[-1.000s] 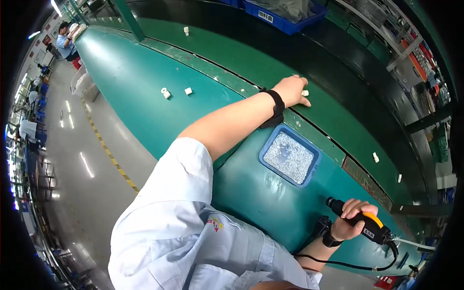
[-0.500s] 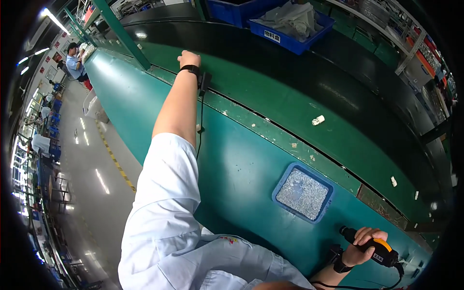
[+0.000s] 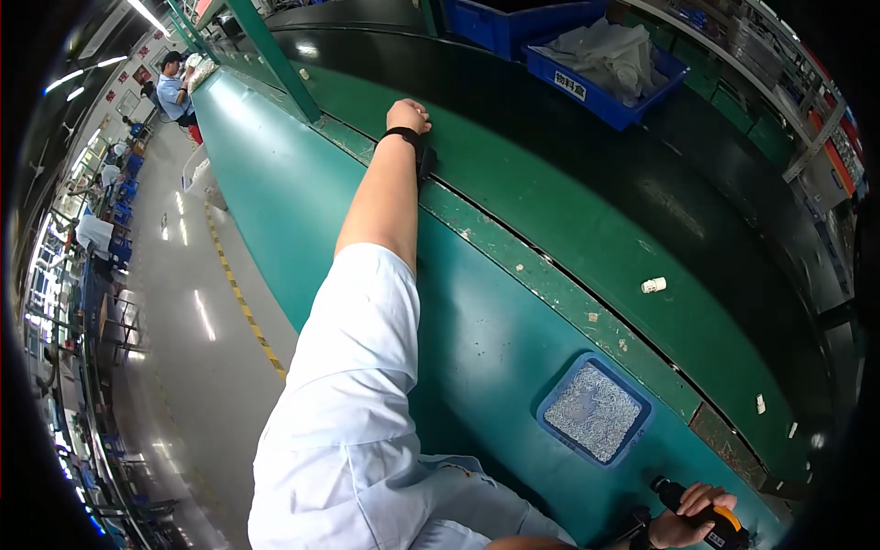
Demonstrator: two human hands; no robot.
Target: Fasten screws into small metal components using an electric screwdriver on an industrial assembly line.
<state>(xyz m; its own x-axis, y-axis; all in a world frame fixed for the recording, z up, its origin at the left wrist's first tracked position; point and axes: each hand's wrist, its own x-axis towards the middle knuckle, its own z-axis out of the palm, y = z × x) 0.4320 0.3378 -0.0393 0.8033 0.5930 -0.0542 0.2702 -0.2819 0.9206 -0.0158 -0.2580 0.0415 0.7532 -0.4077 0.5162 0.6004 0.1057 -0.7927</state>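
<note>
My left hand (image 3: 409, 116) reaches far out over the green conveyor belt (image 3: 550, 220), with its fingers curled closed. Whatever lies inside those fingers is hidden. A dark bracket-like block (image 3: 426, 163) sits beside the wrist at the belt's near edge. At the lower right, my right hand (image 3: 683, 526) is wrapped round a black and orange electric screwdriver (image 3: 727, 526), its dark nose pointing up and left. Between the two arms, a blue tray (image 3: 551, 423) full of small silvery pieces, likely screws, rests on the green worktable (image 3: 477, 367).
Small white cylindrical parts (image 3: 653, 285) lie scattered along the belt. Beyond it stand blue bins (image 3: 577, 96), one heaped with clear plastic bags (image 3: 619, 64). A green post (image 3: 275, 64) rises left of my left hand. Another person (image 3: 172, 92) works at the table's far end.
The whole view has swung, so the table, tray and bins sit farther right. My left hand has turned slightly, its curled fingers now toward the right. The right hand keeps its hold on the screwdriver.
</note>
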